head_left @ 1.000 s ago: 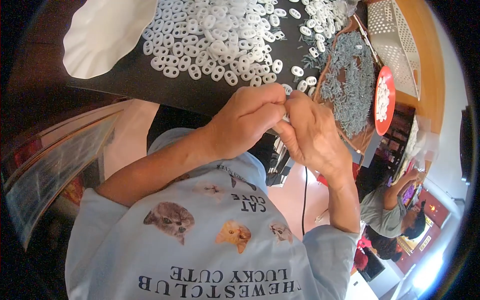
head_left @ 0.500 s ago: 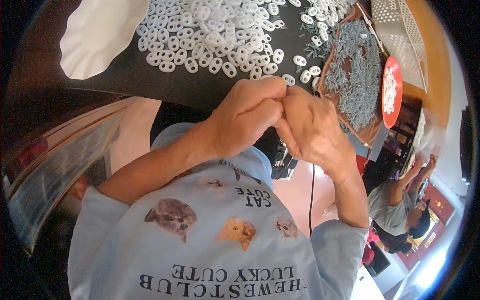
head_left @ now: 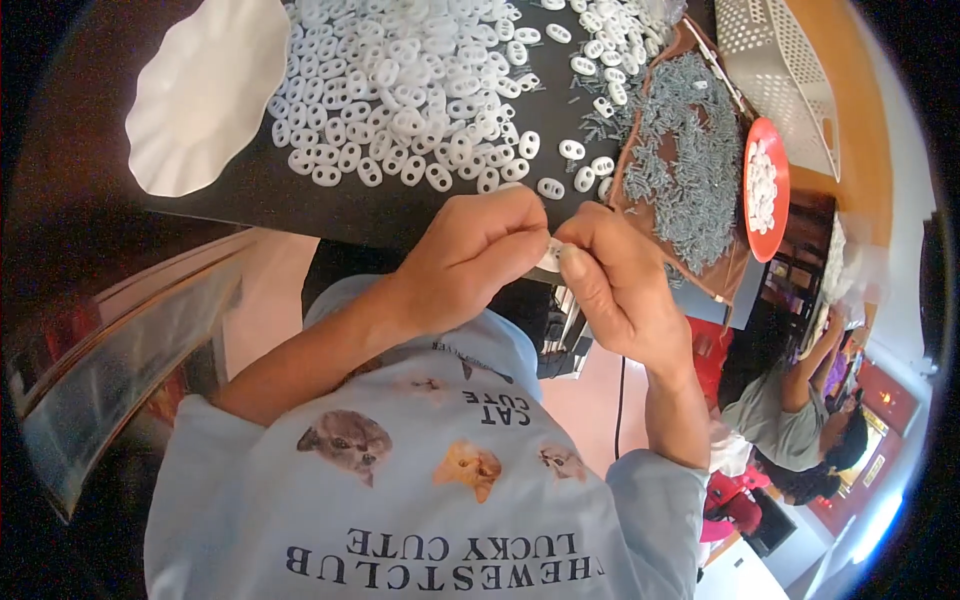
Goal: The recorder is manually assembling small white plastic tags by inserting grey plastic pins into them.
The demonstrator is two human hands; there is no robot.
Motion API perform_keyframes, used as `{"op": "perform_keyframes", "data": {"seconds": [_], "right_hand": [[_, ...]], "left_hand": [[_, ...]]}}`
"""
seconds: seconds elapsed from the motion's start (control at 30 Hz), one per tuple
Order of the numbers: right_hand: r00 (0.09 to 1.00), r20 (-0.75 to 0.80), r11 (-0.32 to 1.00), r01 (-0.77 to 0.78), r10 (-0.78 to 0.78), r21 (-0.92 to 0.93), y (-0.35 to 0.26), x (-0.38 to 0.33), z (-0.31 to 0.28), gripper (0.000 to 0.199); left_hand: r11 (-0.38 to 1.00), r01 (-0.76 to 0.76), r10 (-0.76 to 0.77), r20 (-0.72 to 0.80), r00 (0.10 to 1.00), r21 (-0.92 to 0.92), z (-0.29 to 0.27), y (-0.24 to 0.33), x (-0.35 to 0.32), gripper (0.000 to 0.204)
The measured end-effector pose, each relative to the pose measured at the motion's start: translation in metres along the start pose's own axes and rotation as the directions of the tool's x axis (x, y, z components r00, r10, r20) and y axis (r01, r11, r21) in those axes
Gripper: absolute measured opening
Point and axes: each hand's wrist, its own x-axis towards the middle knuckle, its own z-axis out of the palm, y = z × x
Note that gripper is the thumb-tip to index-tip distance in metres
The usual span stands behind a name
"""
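Note:
Between my two hands is a small white oval piece [head_left: 550, 257] with at least one dark hole showing, held just off the near edge of the black table. My left hand [head_left: 470, 245] is closed in a pinch at its left end, fingers curled under. My right hand [head_left: 630, 290] grips the other side, thumb on top and index finger bent against it. Whether a second small part sits in the fingers is hidden. Just beyond lies a heap of similar white two-hole ovals [head_left: 400, 100], with several loose ones near my right hand.
A white scalloped dish [head_left: 205, 100] stands at far left. To the right, small grey screw-like parts [head_left: 690, 160] cover a brown tray [head_left: 736, 270]. Beside it are a red plate [head_left: 782, 190] of small white parts and a perforated white basket [head_left: 775, 60]. Another person [head_left: 785, 405] works at far right.
My hands have shifted slightly down and left in the picture and opened apart a little, so the white oval piece now shows between them. My right thumb has come up onto it.

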Motion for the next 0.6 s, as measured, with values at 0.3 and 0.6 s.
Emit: {"op": "perform_keyframes", "data": {"seconds": [0.3, 0.6], "right_hand": [[0.821, -0.359, 0.879, -0.32, 0.444, 0.355, 0.008, -0.035, -0.039, 0.015], [0.491, -0.759, 0.797, -0.601, 0.428, 0.061, 0.11, -0.102, -0.148, 0.026]], "left_hand": [[0.974, -0.214, 0.212, 0.038, 0.977, 0.069, 0.005, 0.008, -0.005, 0.015], [0.98, -0.081, -0.055, 0.639, 0.768, 0.182, 0.007, 0.036, -0.022, 0.012]]}}
